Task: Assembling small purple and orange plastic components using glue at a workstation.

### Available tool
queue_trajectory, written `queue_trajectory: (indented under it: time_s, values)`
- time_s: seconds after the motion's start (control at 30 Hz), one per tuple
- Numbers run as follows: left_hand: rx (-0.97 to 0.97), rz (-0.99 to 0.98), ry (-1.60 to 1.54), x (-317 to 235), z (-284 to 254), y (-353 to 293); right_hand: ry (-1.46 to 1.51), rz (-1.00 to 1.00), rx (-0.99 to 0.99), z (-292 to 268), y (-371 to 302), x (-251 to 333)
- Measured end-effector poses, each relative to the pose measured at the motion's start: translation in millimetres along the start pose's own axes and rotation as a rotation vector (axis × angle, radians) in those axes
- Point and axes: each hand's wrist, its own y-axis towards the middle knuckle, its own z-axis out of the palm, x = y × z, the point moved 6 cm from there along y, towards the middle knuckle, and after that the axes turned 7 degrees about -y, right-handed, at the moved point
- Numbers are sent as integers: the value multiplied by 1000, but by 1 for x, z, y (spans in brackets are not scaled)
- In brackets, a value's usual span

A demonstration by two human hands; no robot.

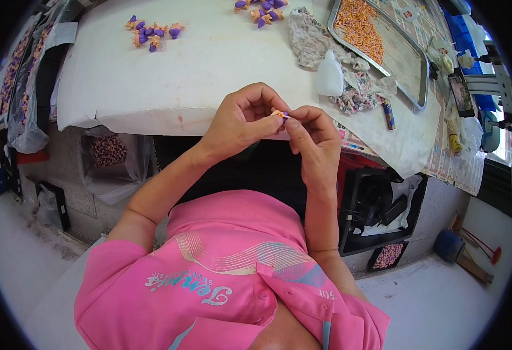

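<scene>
A small peach and purple plastic figurine (pixel 277 112) is pinched between thumb and fingers of my left hand (pixel 241 119), just above the table's near edge. My right hand (pixel 315 137) is closed too, its thumb and index finger meeting at a tiny pale piece (pixel 287 116) against the figurine. Its exact shape is too small to tell, and my fingertips cover part of both. Similar purple and peach figurines (pixel 153 32) lie in a loose cluster at the far left of the table. Another cluster of figurines (pixel 261 14) lies at the far middle.
A metal tray (pixel 404 70) at the right holds many small orange pieces (pixel 358 29). Before it stand a white squeeze bottle (pixel 330 76), crumpled patterned cloth (pixel 364 92) and a small dark cylinder (pixel 389 115). An open black drawer (pixel 349 230) sits below the table at the right.
</scene>
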Motion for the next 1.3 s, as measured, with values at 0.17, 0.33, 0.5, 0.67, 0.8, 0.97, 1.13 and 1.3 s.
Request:
queue_trajectory:
  time_s: [0.17, 0.33, 0.5, 0.67, 0.8, 0.97, 1.13, 1.3]
  values:
    - [-40, -181, -87, -2, -1, -5, -32, 2, -12, 1, -3, 6]
    - [-50, -187, -143, -6, 1, -8, -45, -8, 3, 3, -4, 8]
    - [-43, -192, -148, -8, 1, -11, -139, -109, 4, 5, -6, 14]
    - [-43, -211, -195, -6, 2, -15, -221, -162, 24, 6, -5, 18]
    - [-21, -220, -262, -1, 4, -15, -236, -164, 52, 5, -5, 20]
    - [-46, -215, -200, -4, 9, -9, -138, -58, 57, -2, -3, 17]
    - [22, -204, -44, -10, 7, -6, -92, 71, 51, -4, 3, 8]
    - [26, -246, -7, -11, 4, -5, -108, 140, 160, -5, 5, 5]
